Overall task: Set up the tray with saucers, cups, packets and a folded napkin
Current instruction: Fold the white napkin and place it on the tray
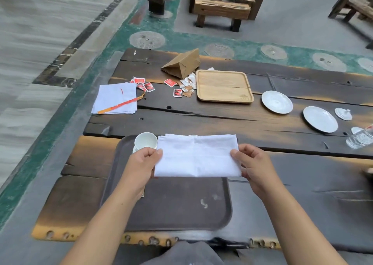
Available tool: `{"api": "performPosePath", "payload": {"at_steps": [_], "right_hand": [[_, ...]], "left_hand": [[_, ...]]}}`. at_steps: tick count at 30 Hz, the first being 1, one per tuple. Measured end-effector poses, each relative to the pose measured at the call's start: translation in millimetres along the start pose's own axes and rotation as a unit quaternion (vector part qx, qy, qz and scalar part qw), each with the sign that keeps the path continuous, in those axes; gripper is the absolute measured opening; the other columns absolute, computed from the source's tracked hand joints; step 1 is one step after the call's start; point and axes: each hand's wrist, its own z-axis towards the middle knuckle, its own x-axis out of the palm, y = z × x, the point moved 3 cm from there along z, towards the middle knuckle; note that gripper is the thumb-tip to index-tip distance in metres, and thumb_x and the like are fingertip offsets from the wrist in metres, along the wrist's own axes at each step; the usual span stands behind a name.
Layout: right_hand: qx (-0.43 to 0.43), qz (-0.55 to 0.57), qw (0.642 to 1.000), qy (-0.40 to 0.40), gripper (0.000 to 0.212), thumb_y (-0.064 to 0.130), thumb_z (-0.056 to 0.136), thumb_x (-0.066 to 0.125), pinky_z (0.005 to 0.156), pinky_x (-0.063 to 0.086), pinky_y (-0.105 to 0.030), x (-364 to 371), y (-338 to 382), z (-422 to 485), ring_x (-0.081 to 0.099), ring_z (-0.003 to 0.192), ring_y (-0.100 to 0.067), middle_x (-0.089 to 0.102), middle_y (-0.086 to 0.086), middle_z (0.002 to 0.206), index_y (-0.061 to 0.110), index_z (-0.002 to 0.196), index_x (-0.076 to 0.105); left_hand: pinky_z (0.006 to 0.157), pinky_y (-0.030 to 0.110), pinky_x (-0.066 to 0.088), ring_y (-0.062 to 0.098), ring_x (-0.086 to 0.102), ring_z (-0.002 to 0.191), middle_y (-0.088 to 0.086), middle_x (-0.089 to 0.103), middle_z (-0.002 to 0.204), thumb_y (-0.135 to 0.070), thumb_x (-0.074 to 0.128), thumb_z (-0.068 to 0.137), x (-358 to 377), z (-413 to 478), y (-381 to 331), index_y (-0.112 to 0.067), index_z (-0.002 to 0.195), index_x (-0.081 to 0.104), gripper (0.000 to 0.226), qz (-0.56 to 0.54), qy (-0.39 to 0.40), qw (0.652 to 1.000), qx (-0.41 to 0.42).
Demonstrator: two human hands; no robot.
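Roughly midway, I'd say: the left hand [144, 164] and right hand [254, 168] each pinch an end of the folded napkin [196, 157], thumbs on top, holding it over the dark tray [181, 208]. One cup [145, 140] sits on its saucer [134, 149] in the tray's far-left corner; packets [177, 89] and two spare saucers [277, 102] lie out on the table [222, 123].

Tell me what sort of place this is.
Probably a teahouse or café seating area: a rough plank table, chunky wooden chairs beyond it, and white saucers, packets and a brown serving tray laid out.
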Motion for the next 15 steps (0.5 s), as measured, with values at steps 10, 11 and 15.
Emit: {"api": "performPosePath", "payload": {"at_steps": [10, 11, 15], "right_hand": [[0.003, -0.061, 0.998, -0.005, 0.012, 0.006, 0.092, 0.066, 0.064, 0.052, -0.035, -8, -30, 27, 0.063, 0.070, -0.018, 0.069, -0.006, 0.078, 0.008, 0.081, 0.071], [0.000, -0.077, 0.997, -0.006, 0.011, 0.005, 0.092, 0.067, 0.064, 0.051, -0.036, -8, -33, 29, 0.061, 0.071, -0.020, 0.067, -0.009, 0.078, 0.007, 0.082, 0.070], [-0.007, -0.125, 0.992, 0.012, 0.010, 0.001, 0.091, 0.067, 0.067, 0.042, -0.038, -6, -46, 32, 0.048, 0.071, -0.023, 0.053, -0.013, 0.074, 0.002, 0.082, 0.066]], "left_hand": [[0.072, 0.040, 0.040, 0.024, 0.047, 0.073, 0.011, 0.053, 0.077, -0.018, 0.064, 0.096, 4, 7, 21, -0.006, 0.080, 0.057, 0.022, -0.005, 0.000, 1.000, -0.020], [0.068, 0.036, 0.042, 0.021, 0.050, 0.069, 0.008, 0.057, 0.074, -0.017, 0.064, 0.096, 4, 9, 25, -0.005, 0.080, 0.058, 0.021, 0.001, 0.000, 1.000, -0.023], [0.046, 0.018, 0.041, 0.010, 0.054, 0.053, -0.008, 0.061, 0.060, -0.012, 0.065, 0.094, 3, 13, 41, -0.010, 0.075, 0.057, 0.021, 0.032, -0.001, 0.999, -0.041]]}}
